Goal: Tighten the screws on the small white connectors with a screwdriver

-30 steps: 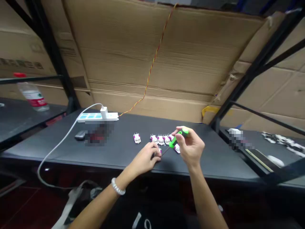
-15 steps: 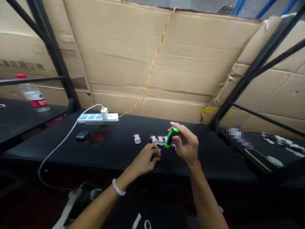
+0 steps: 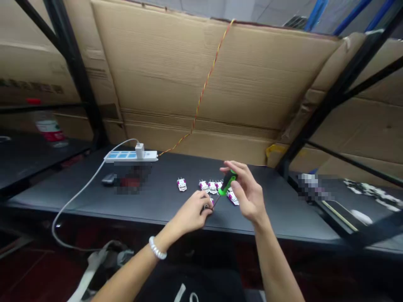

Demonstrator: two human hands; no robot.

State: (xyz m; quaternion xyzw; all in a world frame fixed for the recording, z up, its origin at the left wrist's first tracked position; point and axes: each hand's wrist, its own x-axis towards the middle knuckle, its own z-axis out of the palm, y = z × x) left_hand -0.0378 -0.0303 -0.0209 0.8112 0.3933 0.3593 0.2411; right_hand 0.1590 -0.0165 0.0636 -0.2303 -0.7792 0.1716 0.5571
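My right hand grips a screwdriver with a green and black handle, its shaft slanting down-left. The tip meets a small white and purple part that my left hand pinches against the black table. Behind the hands, a row of several similar white and purple parts lies on the table. One more such part sits alone to the left. A white bead bracelet circles my left wrist.
A white power strip with a plugged charger and white cable lies at the back left, a dark small object in front of it. Cardboard sheets line the back. A bottle stands far left. Black frame posts rise on both sides.
My right hand has turned the screwdriver handle between its fingers and shifted slightly left. My left hand stays pinching the part. The camera view drifted a little.
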